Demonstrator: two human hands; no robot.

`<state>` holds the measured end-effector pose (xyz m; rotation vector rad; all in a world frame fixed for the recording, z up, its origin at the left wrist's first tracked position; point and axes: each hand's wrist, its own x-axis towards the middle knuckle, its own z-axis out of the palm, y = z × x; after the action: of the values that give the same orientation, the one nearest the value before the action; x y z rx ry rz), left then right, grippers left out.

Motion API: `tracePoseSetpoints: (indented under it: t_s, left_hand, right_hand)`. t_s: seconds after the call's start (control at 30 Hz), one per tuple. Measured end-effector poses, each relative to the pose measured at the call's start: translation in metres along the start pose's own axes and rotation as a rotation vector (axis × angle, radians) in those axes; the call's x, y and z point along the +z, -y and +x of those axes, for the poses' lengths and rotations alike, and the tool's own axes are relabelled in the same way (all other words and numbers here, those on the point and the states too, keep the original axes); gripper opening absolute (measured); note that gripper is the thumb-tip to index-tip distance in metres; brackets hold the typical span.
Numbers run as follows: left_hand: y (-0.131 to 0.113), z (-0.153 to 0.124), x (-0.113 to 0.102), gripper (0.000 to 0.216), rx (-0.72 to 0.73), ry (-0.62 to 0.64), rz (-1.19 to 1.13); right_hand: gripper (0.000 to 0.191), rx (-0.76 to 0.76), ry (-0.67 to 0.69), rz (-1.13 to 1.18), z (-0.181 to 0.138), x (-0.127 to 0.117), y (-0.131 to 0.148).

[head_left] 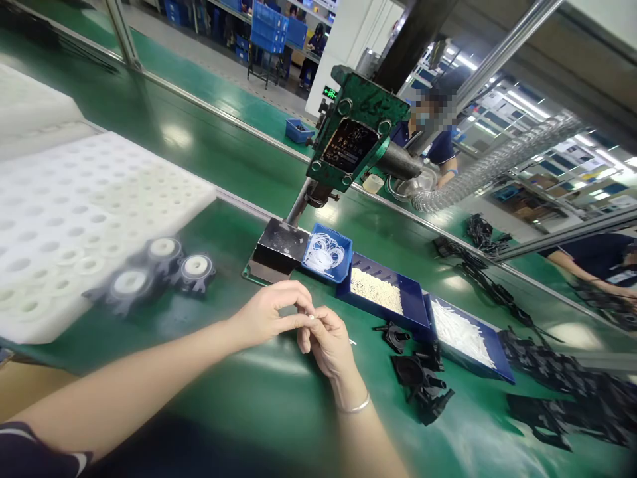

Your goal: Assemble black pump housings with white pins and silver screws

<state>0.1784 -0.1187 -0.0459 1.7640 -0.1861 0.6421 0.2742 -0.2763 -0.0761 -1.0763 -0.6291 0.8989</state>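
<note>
In the head view, the person's left hand (271,312) and right hand (327,338) meet over a smooth green worktop (239,398), both grasping a small white piece (311,317) between thumb and fingertips; fingers hide most of its shape. A thin white tip (353,342) shows just right of the right hand; whether it is held or lying there cannot be told. A smooth, shiny bangle (355,406) circles the right wrist.

Just beyond the hands stands a bench press (355,126) in chipped green paint, its blocky black base (281,244) scuffed. Beside it, a blue plastic bin (347,255) holds thin translucent rings (326,255). Farther right come a navy tray (413,305) of grainy cream pellets (375,292) and another blue tray (500,342) of slender white rods (460,332).

Nearer the right hand lie angular black housings (411,370) with stubby tubes. Left of the hands, blurred round black parts (196,267) with pale ring-shaped centres sit beside a thick, matte white slab (149,169) pitted with circular holes.
</note>
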Motion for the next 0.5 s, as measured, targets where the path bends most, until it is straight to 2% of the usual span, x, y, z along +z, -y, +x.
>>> tracePoseSetpoints:
  t_s: [0.5]
  left_hand:
    - [0.0023,-0.0011,0.0006,0.010,-0.105,0.046,0.009]
  right_hand:
    - [0.027,0.075,-0.098,-0.122,0.0007,0.0039,0.0072]
